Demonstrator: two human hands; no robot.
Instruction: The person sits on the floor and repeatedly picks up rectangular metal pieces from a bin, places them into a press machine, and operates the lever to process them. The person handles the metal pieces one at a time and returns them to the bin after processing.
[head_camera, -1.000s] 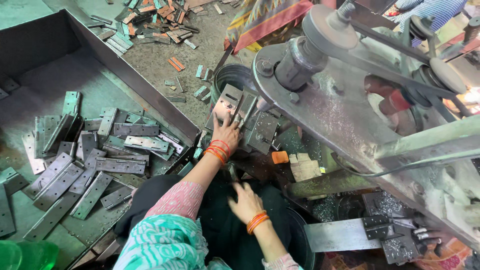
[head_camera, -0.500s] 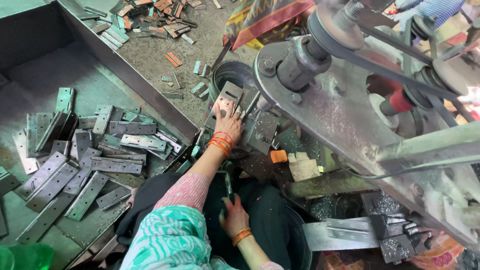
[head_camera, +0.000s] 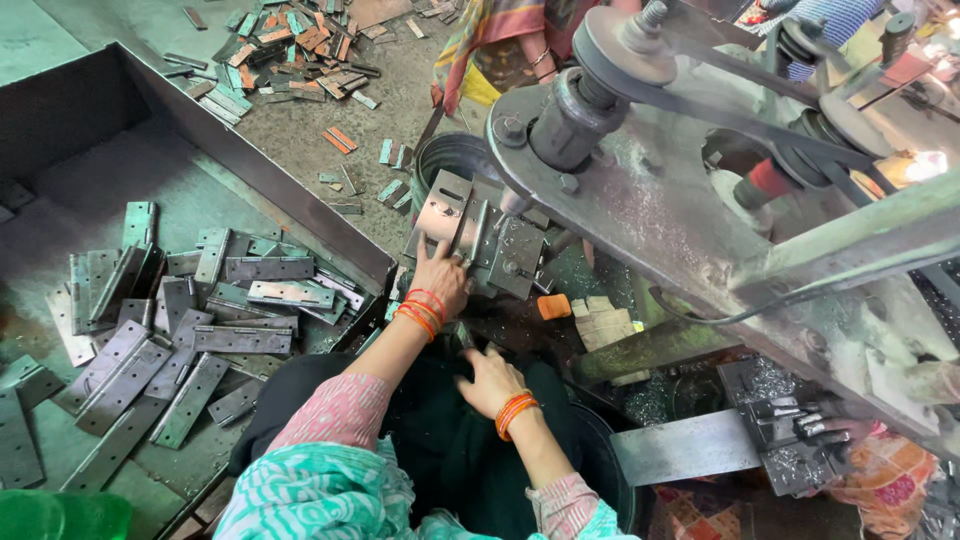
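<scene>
Since the earlier frame, right hand (head_camera: 487, 378) sits a little higher above the dark lap, bangled wrist turned more toward centre; left hand (head_camera: 440, 275) stays up at the machine, barely shifted. Left hand: fingers spread and pressed flat on a hinge plate (head_camera: 445, 212), centre of frame, just above the orange bangles. Plate is dull grey steel, rectangular, with small screw holes and a knuckled edge, tilted slightly, seated against the jig block (head_camera: 515, 255) to its right, touching it. Right hand: fingers curled downward over something small at lower centre; what it grips cannot be told, whether fully closed also unclear. Large grey press machine (head_camera: 700, 220) with pulley and belt fills the upper right. Orange block (head_camera: 553, 306) lies just right of the jig, beside a small stack of tan pieces (head_camera: 603, 320). Left of frame: metal tray (head_camera: 250, 160) holding a loose heap of long grey hinges (head_camera: 190, 320), many folded open, overlapping. Upper centre: scattered smaller hinges (head_camera: 290, 50) on the concrete floor, some rust-toned. Another person's patterned cloth (head_camera: 490, 40) shows at top centre, well apart from both hands.
</scene>
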